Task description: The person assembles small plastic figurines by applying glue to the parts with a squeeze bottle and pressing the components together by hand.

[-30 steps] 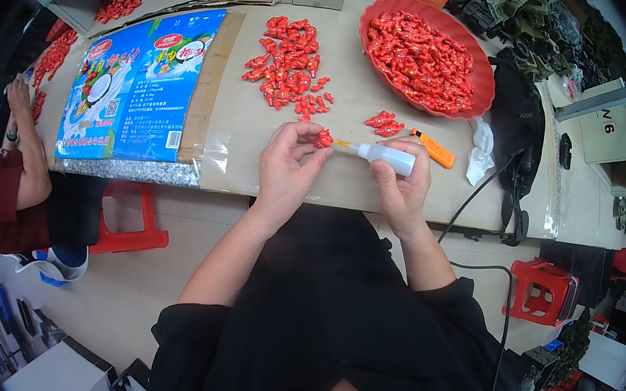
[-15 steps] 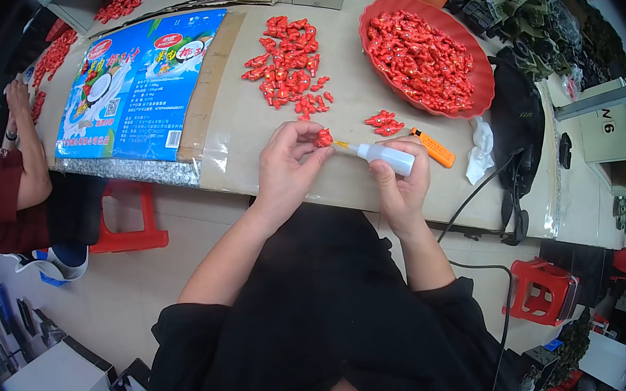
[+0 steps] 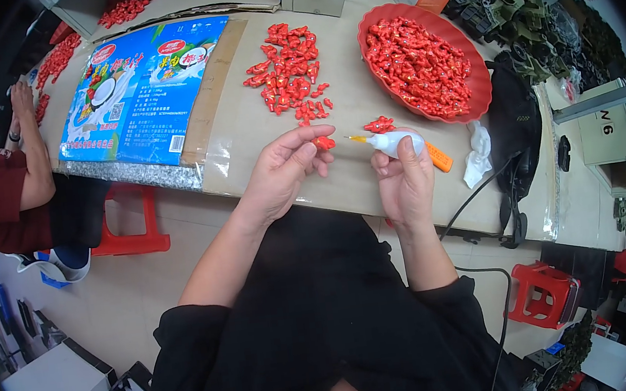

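Observation:
My left hand (image 3: pixel 284 169) pinches a small red figure piece (image 3: pixel 322 143) between thumb and fingers over the table's front edge. In my right hand (image 3: pixel 407 188) is a white squeeze bottle (image 3: pixel 396 143) with a yellow needle tip, pointing left. A gap separates the tip from the held piece. Just beyond the bottle lie loose red pieces (image 3: pixel 378 124). Farther off, a pile of red pieces (image 3: pixel 287 71) spreads over the table. A red scalloped bowl (image 3: pixel 482 105), heaped with similar pieces, stands to the right.
An orange cutter (image 3: pixel 440 158) and a crumpled white tissue (image 3: pixel 477 153) lie right of my right hand. A blue printed cardboard sheet (image 3: pixel 140 99) covers the left. A black bag (image 3: pixel 518 114) with a cable rests at the right. A co-worker (image 3: pixel 7 184) sits at the left.
The bottle's tip has pulled back from the red piece, with my right hand shifting slightly right. My left hand has moved slightly left and its fingers have loosened outward around the piece.

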Demonstrator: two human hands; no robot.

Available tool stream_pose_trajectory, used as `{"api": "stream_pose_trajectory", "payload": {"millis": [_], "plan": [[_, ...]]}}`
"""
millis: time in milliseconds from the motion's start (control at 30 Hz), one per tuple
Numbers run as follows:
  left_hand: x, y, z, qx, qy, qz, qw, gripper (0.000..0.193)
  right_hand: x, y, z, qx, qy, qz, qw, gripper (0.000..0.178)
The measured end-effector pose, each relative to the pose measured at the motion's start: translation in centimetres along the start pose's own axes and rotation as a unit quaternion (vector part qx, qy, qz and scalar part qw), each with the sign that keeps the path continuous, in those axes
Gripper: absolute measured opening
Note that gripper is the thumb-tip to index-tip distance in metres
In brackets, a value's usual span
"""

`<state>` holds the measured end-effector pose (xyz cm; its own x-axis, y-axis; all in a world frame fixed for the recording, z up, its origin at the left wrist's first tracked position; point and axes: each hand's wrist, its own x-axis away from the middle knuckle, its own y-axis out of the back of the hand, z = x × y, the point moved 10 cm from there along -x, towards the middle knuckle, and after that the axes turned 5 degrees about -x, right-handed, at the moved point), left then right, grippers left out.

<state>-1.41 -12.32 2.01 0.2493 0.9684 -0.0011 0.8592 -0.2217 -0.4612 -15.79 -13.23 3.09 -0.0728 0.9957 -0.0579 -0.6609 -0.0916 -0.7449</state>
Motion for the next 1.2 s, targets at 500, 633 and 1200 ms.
{"api": "stream_pose_trajectory", "payload": {"millis": [500,633,1200], "plan": [[0.4,-0.6,3.0,0.204,0.112,0.042,0.972,0.018,1.6,-1.3,0.8,0.184,0.091,0.051,0.977,0.024],[0.3,-0.7,2.9,0.2,0.122,0.036,0.971,0.018,1.7,-2.6,1.2,0.24,0.132,0.082,0.958,0.024],[0.3,-0.5,3.2,0.209,0.118,0.031,0.97,0.017,1.9,-2.8,1.5,0.317,0.177,0.09,0.928,0.025]]}}
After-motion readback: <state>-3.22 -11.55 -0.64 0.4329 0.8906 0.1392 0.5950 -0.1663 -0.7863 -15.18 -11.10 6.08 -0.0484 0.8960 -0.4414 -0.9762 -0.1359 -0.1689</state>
